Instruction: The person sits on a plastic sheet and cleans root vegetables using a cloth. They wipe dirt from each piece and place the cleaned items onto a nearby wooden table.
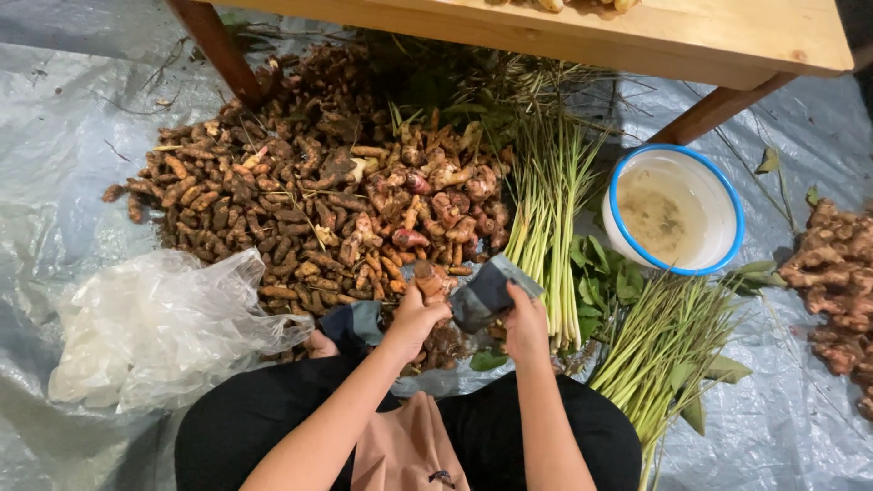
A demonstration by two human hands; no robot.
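Between hands (414, 320), knobbly root (431, 280), limp pouch (486, 293)

We look down at our left hand (414, 318) gripping a pinkish-brown root (430, 280) and our right hand (526, 325) holding a grey-blue pouch (484, 295) just beside that root, both hands close together at the near edge of the big root heap (309, 195). To the right of the heap lie lemongrass stalks (550, 205) and green leaves (605, 273), then a white basin with a blue rim (675, 211) holding cloudy water, and farthest from the heap a pile of ginger (837, 282). Left of the heap sits a crumpled clear plastic bag (155, 327), all on a grey plastic sheet (55, 164) on the floor, while a wooden worktop (655, 32) stands over the heap's far side.
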